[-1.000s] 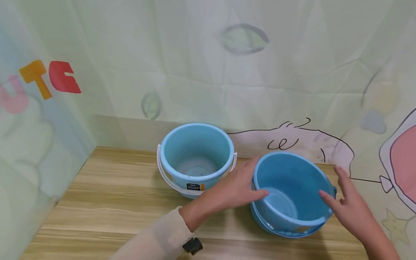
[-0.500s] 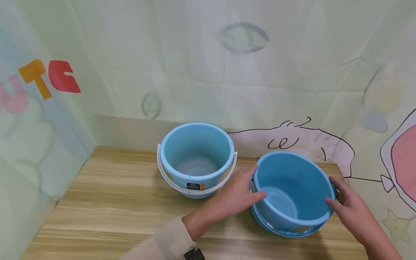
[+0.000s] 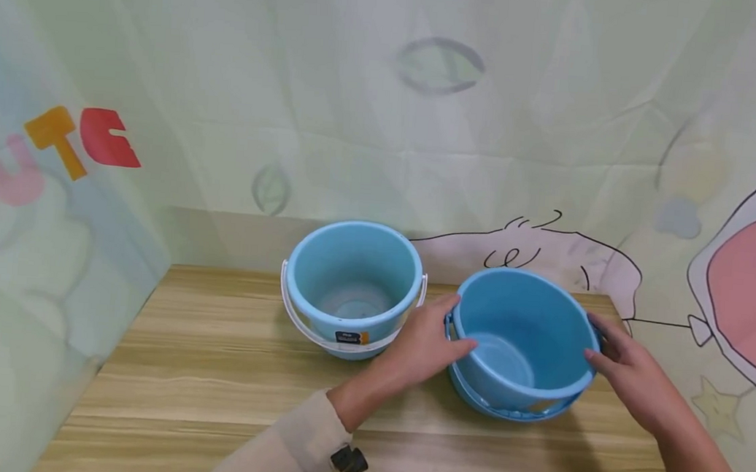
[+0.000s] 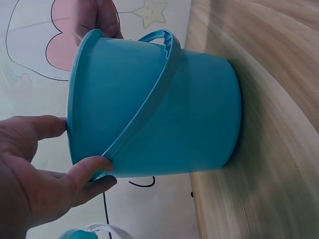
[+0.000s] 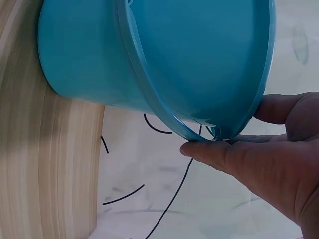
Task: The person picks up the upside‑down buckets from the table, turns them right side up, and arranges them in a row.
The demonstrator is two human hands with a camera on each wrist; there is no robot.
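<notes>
A darker blue bucket (image 3: 524,400) stands on the right part of the wooden table, its blue handle (image 4: 144,107) hanging down at the front. My left hand (image 3: 425,342) grips its left side at the rim, with the thumb at the rim and fingertips by the handle's end in the left wrist view. On the opposite side my right hand (image 3: 628,370) holds the rim between thumb and fingers, which touch the handle's end in the right wrist view. Just left of my left hand is a lighter blue bucket (image 3: 319,320) with a white handle and a dark label.
The wood-grain table (image 3: 208,400) ends at a pale printed curtain (image 3: 336,79) behind and at both sides. A black strap piece (image 3: 349,462) sits on the left sleeve. Inside the darker bucket, the bare bottom (image 3: 503,358) shows.
My right hand has come in from the right and taken hold of the darker bucket's rim; my left hand has settled on the other side. That bucket has shifted slightly left and back.
</notes>
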